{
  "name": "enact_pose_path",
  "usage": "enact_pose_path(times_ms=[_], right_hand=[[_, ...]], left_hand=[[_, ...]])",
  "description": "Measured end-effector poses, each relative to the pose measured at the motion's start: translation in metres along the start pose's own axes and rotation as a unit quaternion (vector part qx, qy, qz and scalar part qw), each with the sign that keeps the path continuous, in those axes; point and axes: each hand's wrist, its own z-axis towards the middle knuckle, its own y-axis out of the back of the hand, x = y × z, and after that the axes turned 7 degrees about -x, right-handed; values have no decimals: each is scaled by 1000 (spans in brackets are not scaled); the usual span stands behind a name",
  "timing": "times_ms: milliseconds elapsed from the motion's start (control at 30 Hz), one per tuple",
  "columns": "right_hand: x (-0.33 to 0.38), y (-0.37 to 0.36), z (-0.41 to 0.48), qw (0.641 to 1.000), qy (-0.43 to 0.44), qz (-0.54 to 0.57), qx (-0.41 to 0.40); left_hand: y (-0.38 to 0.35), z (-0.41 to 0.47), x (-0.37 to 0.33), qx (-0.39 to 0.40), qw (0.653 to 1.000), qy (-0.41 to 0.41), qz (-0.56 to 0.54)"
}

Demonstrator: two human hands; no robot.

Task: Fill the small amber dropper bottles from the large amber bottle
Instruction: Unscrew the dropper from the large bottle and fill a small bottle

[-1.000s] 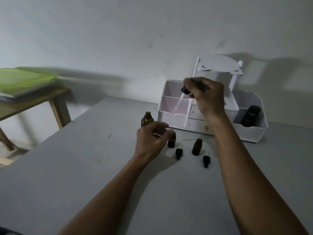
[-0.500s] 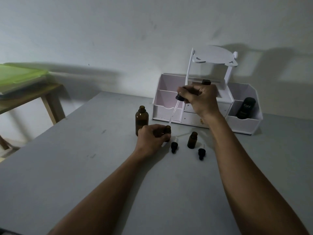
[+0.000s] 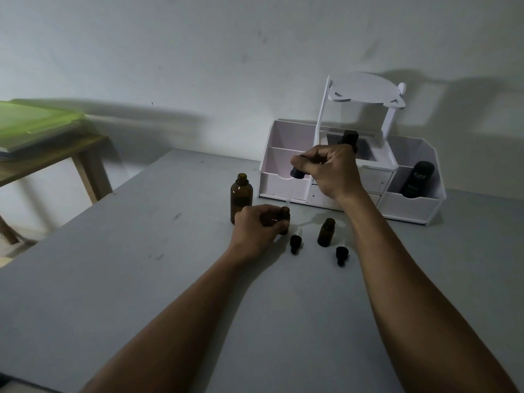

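My right hand (image 3: 330, 173) pinched the black rubber top of a clear glass dropper (image 3: 292, 188). Its thin tip pointed down at the mouth of a small brown glass bottle (image 3: 284, 216). My left hand (image 3: 259, 226) was wrapped around that little bottle and held it on the flat grey table (image 3: 141, 265). I think I was at the step of dripping liquid in. Next I would need to squeeze the top softly and keep the tip right over the hole.

The big brown glass bottle (image 3: 241, 198) stood open just behind my left hand. A second small brown bottle (image 3: 326, 232) waited open nearby, with two black dropper caps (image 3: 295, 243) lying beside it.

Farther back, a black tube (image 3: 416, 180) in the white plastic organizer box (image 3: 411, 205) said "Kahf". I could read no other words.
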Motion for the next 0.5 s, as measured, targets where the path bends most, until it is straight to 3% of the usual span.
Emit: enact_pose_path(times_ms=[500], right_hand=[[14,3,-1,999,5,32,41]], left_hand=[[0,1,2,-2,1000,-20,13]])
